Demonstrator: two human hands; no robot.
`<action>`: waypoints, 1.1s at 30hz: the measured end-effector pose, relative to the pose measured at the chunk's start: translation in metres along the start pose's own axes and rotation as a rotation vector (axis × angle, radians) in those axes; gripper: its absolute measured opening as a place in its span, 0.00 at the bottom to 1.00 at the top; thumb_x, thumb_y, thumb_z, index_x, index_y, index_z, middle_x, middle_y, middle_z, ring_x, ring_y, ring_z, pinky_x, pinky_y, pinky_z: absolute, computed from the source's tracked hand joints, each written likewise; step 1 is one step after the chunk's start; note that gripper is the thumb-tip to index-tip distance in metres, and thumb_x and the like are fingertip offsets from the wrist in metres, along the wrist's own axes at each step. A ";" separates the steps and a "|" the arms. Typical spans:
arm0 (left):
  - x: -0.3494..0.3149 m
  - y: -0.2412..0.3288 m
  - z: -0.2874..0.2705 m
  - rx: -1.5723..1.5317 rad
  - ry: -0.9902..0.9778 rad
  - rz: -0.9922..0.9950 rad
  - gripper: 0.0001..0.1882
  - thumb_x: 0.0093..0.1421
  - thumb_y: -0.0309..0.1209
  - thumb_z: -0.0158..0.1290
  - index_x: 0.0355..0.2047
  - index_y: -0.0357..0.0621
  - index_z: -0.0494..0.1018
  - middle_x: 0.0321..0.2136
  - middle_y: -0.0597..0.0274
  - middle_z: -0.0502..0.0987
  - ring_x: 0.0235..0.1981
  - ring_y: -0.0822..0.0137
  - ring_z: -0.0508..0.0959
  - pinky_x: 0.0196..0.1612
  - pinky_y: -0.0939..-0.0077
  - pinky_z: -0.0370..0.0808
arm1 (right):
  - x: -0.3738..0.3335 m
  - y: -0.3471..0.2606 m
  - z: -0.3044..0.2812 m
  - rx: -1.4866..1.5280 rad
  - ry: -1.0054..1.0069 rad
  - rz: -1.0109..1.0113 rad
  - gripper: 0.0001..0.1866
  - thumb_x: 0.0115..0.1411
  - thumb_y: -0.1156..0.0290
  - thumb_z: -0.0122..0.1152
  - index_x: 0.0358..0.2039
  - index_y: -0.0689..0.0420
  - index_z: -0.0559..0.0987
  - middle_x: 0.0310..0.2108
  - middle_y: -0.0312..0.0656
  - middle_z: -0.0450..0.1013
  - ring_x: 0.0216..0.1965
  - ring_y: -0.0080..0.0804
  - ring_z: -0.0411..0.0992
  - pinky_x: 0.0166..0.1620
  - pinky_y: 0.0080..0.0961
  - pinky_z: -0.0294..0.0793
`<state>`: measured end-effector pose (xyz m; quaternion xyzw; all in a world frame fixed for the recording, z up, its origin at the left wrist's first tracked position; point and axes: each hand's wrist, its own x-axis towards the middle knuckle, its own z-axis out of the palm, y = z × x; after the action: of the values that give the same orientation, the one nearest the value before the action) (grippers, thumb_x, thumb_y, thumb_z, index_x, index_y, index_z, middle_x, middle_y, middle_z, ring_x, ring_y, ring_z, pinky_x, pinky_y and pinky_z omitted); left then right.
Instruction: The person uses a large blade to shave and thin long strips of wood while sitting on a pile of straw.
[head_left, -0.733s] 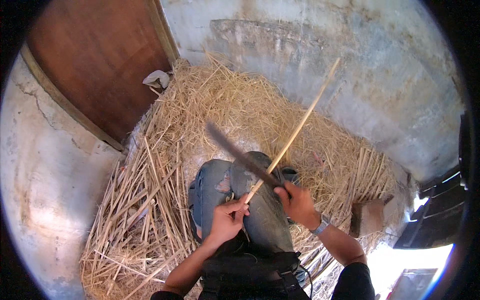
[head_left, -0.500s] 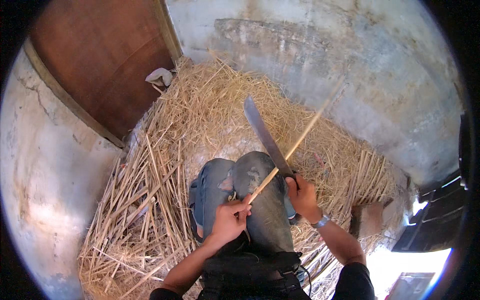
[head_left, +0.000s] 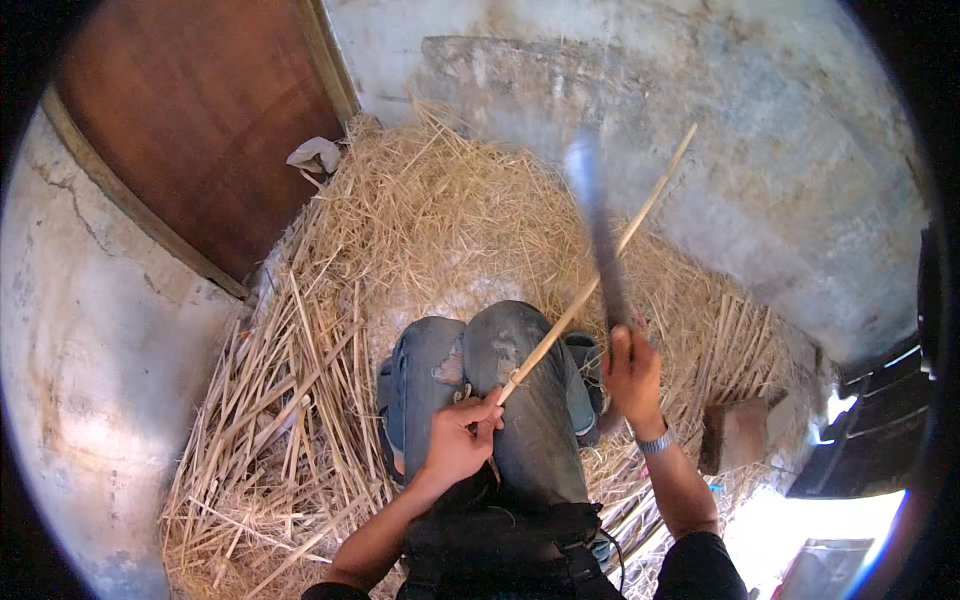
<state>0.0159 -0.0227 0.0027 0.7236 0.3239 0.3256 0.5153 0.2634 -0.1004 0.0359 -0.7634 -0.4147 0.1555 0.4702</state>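
Observation:
Over my knees, my left hand (head_left: 464, 436) pinches the lower end of a long, thin bamboo stick (head_left: 562, 322). The stick slants up to the right, and its far tip shows against the wall. My right hand (head_left: 632, 376) is closed round the handle of a machete (head_left: 598, 225), to the right of my legs. The blade points away from me and is smeared by motion near its tip. It crosses the stick in the picture; whether the two touch I cannot tell. A watch sits on my right wrist.
Split stalks (head_left: 300, 390) lie in a heap on the left. Thin shavings (head_left: 450, 210) cover the floor ahead, up to the stained wall (head_left: 740, 140). A brown door (head_left: 200, 120) stands at the far left, with a pale cloth (head_left: 316, 155) beside it. A wooden block (head_left: 735, 437) lies at right.
My right hand has moved right and slightly forward, swinging the machete blade to the right and more upright. My left hand keeps its place, and the stick stays nearly where it was.

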 end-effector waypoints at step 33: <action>0.002 -0.003 0.000 -0.070 -0.029 -0.108 0.15 0.64 0.22 0.56 0.51 0.39 0.78 0.25 0.61 0.80 0.25 0.76 0.76 0.30 0.79 0.73 | -0.011 0.010 0.024 -0.079 -0.060 -0.061 0.19 0.66 0.60 0.59 0.25 0.63 0.72 0.17 0.59 0.67 0.17 0.55 0.68 0.23 0.42 0.67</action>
<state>0.0166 -0.0208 0.0002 0.6913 0.3434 0.2981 0.5616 0.2462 -0.0973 0.0135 -0.7632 -0.4576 0.1475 0.4317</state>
